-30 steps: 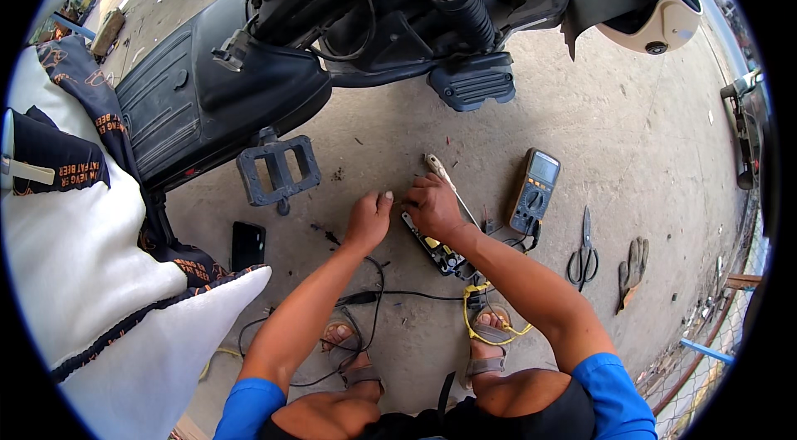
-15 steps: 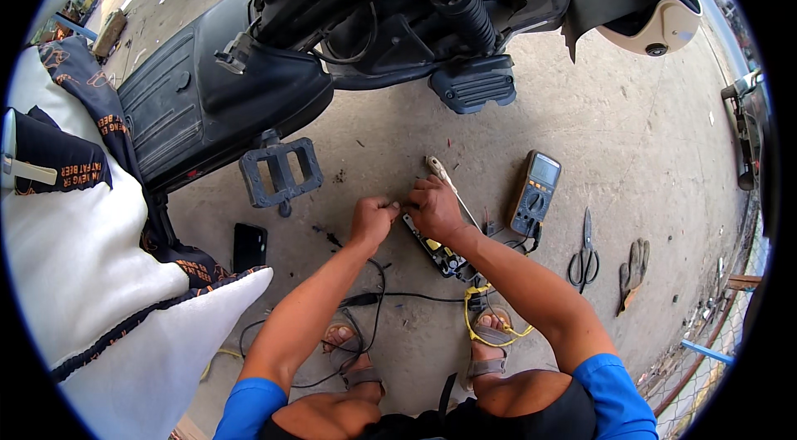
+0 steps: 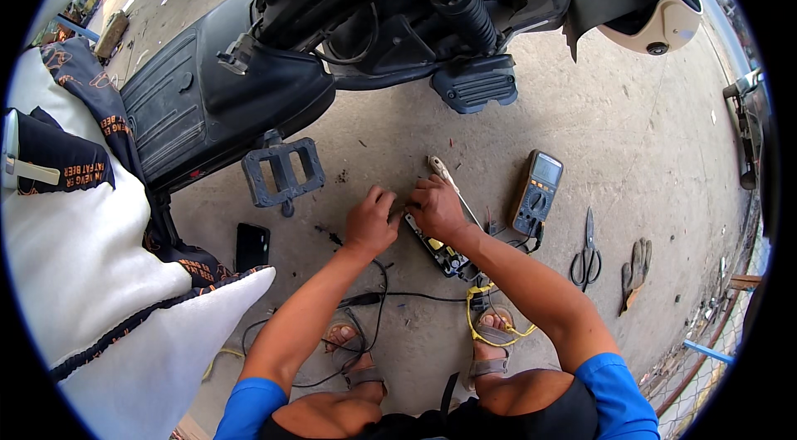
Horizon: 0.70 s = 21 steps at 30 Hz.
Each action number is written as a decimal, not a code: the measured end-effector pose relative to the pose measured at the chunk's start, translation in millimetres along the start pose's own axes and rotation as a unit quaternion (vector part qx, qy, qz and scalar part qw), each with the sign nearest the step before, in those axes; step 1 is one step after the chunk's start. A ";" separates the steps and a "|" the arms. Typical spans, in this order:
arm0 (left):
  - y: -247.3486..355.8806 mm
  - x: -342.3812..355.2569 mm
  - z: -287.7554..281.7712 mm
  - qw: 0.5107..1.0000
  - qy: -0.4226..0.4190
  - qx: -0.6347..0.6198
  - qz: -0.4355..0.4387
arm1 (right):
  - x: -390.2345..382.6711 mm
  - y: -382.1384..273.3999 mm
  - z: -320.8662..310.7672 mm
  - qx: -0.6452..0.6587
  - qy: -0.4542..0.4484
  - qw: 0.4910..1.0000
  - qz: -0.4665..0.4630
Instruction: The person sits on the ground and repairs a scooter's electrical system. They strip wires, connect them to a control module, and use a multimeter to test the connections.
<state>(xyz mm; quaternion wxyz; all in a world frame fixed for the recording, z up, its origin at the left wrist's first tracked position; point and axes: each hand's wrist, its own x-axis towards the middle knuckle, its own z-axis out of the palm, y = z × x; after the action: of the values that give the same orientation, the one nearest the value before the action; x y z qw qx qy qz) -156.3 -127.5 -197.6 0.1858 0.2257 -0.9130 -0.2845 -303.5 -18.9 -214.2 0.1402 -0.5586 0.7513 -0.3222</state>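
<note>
My left hand [image 3: 371, 221] is closed in a pinch, with its fingertips close to those of my right hand [image 3: 437, 207]. What lies between them is too small and covered to name. My right hand is bent over the far end of an opened long, narrow electronic unit [image 3: 447, 259] that has yellow and pale parts inside, and its fingers are curled together. A pale, long piece [image 3: 440, 168] sticks out beyond my right hand. Black cable and a yellow cord [image 3: 470, 307] lie at the unit's near end.
A multimeter [image 3: 536, 191] lies to the right, then scissors [image 3: 587, 261] and a work glove [image 3: 635, 274]. A phone [image 3: 251, 246] is on the ground at left. Above stands a black two-wheeler [image 3: 274, 100] with a pedal [image 3: 284, 176]; a helmet [image 3: 664, 29] hangs at the far right.
My left hand has shifted slightly left and turned, its fingers rising a little. My right hand stays almost in place over the unit.
</note>
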 end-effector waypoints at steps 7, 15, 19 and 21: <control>-5.4 -1.8 10.6 0.994 -0.025 -0.076 -0.079 | -0.5 3.1 0.3 0.000 -0.006 1.000 0.009; -15.8 -5.6 17.7 0.970 -0.048 -0.151 -0.185 | -8.7 -5.9 -18.9 0.044 0.023 0.993 0.107; -18.3 -5.3 17.8 0.955 -0.058 -0.189 -0.219 | -8.6 -4.6 -20.3 0.035 -0.012 0.992 0.123; -16.3 0.0 10.5 0.940 -0.106 -0.208 -0.249 | -9.3 1.5 -17.0 0.050 -0.009 0.993 0.109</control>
<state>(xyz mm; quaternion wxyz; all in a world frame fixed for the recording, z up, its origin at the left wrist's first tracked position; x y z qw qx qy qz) -156.2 -134.9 -215.6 0.0545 0.3706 -0.7625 -0.5275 -311.2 -4.5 -203.7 0.2088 -0.4684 0.7895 -0.3372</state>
